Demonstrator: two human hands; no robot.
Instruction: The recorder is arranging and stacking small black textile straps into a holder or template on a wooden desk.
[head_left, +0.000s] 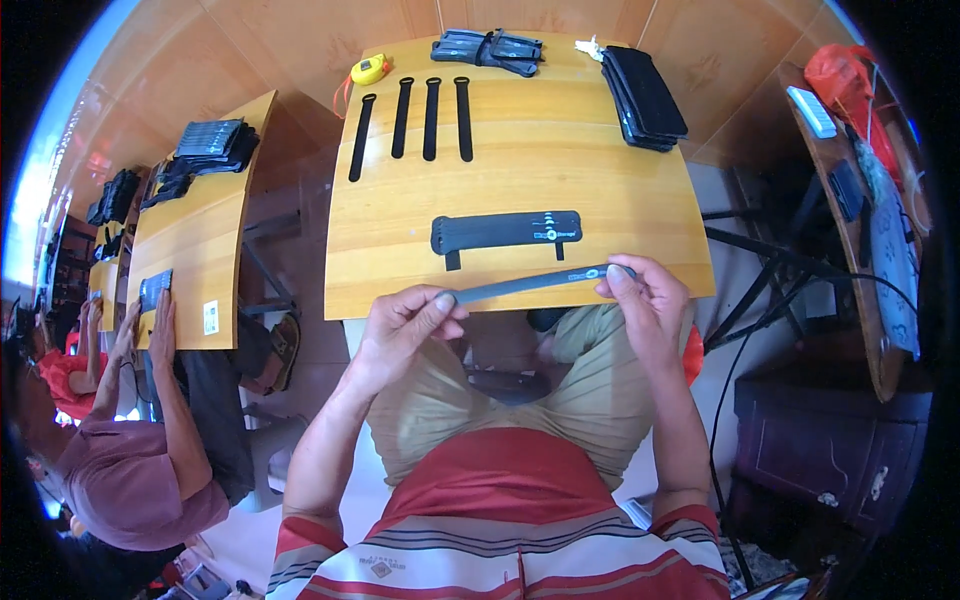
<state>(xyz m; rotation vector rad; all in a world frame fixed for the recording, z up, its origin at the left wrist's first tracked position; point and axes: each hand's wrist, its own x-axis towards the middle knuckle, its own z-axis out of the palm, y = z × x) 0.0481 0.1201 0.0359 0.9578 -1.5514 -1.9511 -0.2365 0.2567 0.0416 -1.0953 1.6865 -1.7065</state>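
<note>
A dark grey hook-and-loop strap (pixel 530 286) with a small print near one end is stretched between my hands, just above the table's near edge. My left hand (pixel 415 318) pinches one end between thumb and fingers. Its other end is gripped by my right hand (pixel 645 298), thumb on top. Just beyond the strap lies a stack of similar black straps (pixel 490 232), side by side, with two short tabs sticking out toward me. Farther back, several single black straps with looped ends, such as this strap (pixel 432 120), lie spaced out in a row on the wooden table (pixel 560 170).
A yellow tape measure (pixel 369 69) sits at the far left corner. Bundled black straps (pixel 487 50) lie at the far edge, and a black stack (pixel 643 97) at the far right. People work at another table (pixel 195 240) on the left. A cable (pixel 722 400) hangs at right.
</note>
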